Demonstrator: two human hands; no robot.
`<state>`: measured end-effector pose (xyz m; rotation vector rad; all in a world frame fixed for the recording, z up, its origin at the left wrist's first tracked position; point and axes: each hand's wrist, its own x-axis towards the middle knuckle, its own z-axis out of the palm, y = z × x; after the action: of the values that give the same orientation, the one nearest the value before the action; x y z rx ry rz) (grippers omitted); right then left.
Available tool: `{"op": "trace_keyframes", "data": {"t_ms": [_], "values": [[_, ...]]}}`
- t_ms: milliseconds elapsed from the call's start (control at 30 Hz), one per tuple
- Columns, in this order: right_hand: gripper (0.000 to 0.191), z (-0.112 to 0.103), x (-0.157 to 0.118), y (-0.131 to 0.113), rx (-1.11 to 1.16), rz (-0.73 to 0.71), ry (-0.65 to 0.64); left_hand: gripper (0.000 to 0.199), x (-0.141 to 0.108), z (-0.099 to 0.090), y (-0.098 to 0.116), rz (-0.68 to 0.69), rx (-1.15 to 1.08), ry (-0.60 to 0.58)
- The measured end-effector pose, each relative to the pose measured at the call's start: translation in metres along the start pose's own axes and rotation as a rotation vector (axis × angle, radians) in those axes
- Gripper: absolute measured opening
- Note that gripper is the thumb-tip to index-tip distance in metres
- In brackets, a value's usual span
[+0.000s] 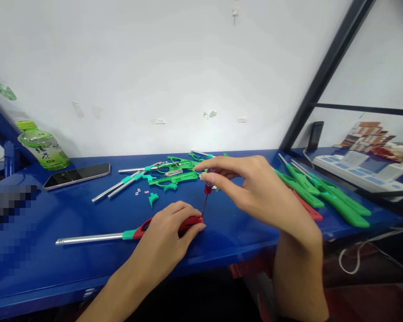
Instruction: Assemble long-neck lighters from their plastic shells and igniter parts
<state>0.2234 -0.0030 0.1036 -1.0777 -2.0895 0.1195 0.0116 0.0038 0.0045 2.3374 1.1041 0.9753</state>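
Observation:
My left hand [173, 230] is closed around the red handle of a long-nosed gas lighter [90, 239], which lies on the blue table with its silver tube to the left. Between the thumb and fingers of my right hand [248, 183] is a small screwdriver [207, 188] with a red, see-through handle. Its thin shaft slants down, and the tip meets the end of the red handle. Whether a screw sits there is too small to tell. Behind my hands lie opened green lighter shells [169, 180] with metal tubes, and a loose teal trigger piece [152, 199].
Several whole green lighters [339, 203] and a red one [309, 205] lie at the right. A phone [77, 175] and a green drink bottle [43, 147] are at the back left. A white power strip [359, 172] stands beyond the black frame at right.

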Motion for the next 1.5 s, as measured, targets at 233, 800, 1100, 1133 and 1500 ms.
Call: {"op": "trace_keyframes", "data": {"t_ms": [233,800,1100,1133,1500], "values": [[0.019,0.0009,0.0011,-0.0005,0.018,-0.004,0.008,0.002,0.0013,0.0002,0.0007,-0.012,0.001,-0.007],[0.020,-0.0001,0.0022,-0.0033,0.035,-0.029,0.005,0.003,0.0007,-0.0022,0.0050,-0.028,0.003,-0.021],[0.020,0.0007,0.0030,-0.0020,0.021,-0.039,0.002,0.006,0.0014,-0.0017,0.0046,-0.036,0.007,-0.034],[0.020,0.0009,0.0031,-0.0017,0.017,-0.042,0.003,0.007,0.0016,-0.0016,0.0046,-0.037,0.008,-0.035],[0.015,-0.0003,0.0024,-0.0040,0.098,-0.031,-0.033,0.005,0.0023,-0.0003,0.0037,-0.043,0.019,-0.035]]}}
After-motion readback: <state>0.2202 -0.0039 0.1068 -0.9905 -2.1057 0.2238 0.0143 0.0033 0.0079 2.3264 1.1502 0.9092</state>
